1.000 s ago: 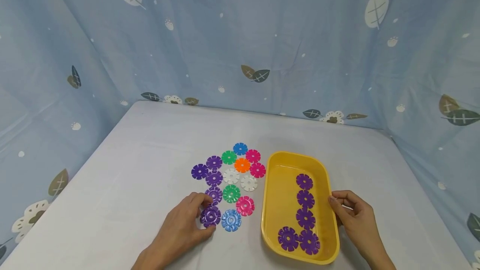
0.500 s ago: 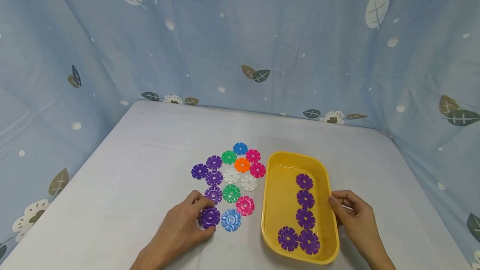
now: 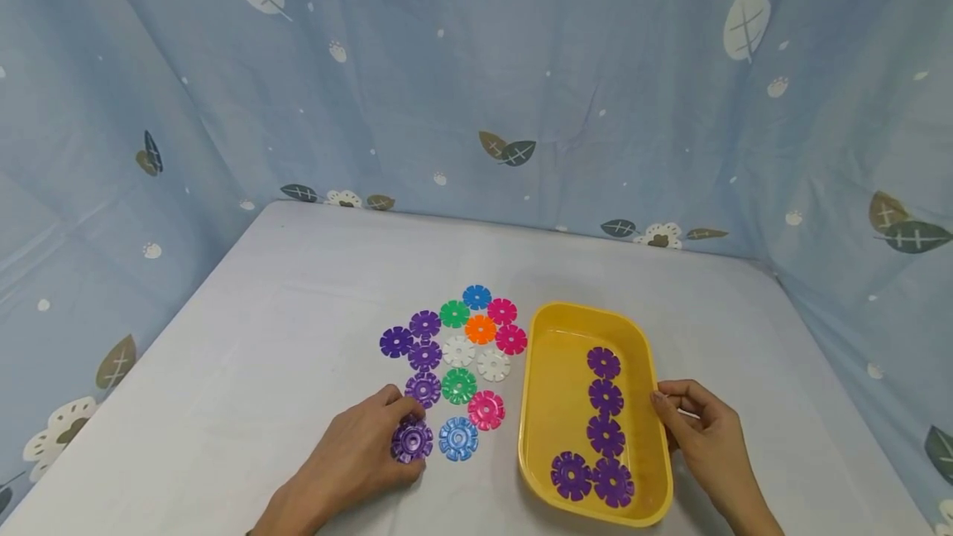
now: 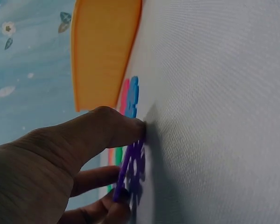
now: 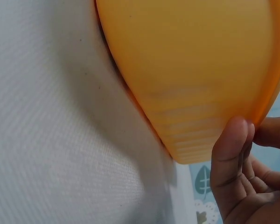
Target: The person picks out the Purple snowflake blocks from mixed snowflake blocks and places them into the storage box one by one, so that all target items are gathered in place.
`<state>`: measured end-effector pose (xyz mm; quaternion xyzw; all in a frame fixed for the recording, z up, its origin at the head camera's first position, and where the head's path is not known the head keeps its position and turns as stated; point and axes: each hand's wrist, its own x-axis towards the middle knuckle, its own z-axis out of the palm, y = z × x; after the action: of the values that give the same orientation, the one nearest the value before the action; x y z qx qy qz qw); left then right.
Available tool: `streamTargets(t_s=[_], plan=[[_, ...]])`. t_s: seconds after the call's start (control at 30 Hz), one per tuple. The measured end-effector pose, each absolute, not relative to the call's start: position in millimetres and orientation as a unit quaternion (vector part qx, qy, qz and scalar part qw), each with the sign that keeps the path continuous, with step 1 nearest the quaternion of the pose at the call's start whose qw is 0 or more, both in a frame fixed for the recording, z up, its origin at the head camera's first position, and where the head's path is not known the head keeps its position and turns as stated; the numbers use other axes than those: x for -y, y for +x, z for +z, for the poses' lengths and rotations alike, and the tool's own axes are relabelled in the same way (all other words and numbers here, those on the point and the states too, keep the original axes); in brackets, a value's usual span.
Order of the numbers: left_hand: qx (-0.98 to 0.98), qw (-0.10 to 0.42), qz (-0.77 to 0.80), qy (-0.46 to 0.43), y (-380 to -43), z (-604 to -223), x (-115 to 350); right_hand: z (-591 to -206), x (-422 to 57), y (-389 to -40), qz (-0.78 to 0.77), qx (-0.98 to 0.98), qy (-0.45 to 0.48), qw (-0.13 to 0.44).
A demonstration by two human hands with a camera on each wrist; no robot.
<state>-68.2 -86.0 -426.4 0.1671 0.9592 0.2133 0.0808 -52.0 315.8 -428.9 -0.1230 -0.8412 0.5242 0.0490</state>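
My left hand (image 3: 356, 452) pinches a purple snowflake disc (image 3: 412, 440) by its edge between thumb and fingers. In the left wrist view this disc (image 4: 124, 170) is tilted and raised slightly off the cloth. Behind it lies another purple disc (image 3: 423, 390), close to the fingertips. My right hand (image 3: 706, 433) grips the right rim of a yellow tray (image 3: 554, 404), the thumb against the rim. Several purple discs (image 3: 606, 435) lie flat inside the tray, in a column with one more to its left at the near end.
To the left of the tray several loose discs lie on the white cloth (image 3: 246, 370), among them a light blue one (image 3: 457, 438), a pink one (image 3: 486, 410), a green one (image 3: 458, 385) and an orange one (image 3: 481, 329). A patterned blue curtain (image 3: 417, 64) encloses the back and sides.
The purple disc in my left hand has shifted slightly toward me and left, away from the purple disc behind it. My right hand and the tray stay in place.
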Motion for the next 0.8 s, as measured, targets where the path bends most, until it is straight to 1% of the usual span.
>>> streamTargets(t_s=[0.47, 0.8], plan=[[-0.958, 0.077, 0.201, 0.189, -66.2, -424.8, 88.4, -430.6, -316.2, -52.1, 0.544, 0.826, -0.143, 0.033], [-0.952, 0.079, 0.214, 0.203, -62.5, -420.8, 90.3, -428.4, -314.7, -53.4, 0.546, 0.825, -0.139, 0.035]])
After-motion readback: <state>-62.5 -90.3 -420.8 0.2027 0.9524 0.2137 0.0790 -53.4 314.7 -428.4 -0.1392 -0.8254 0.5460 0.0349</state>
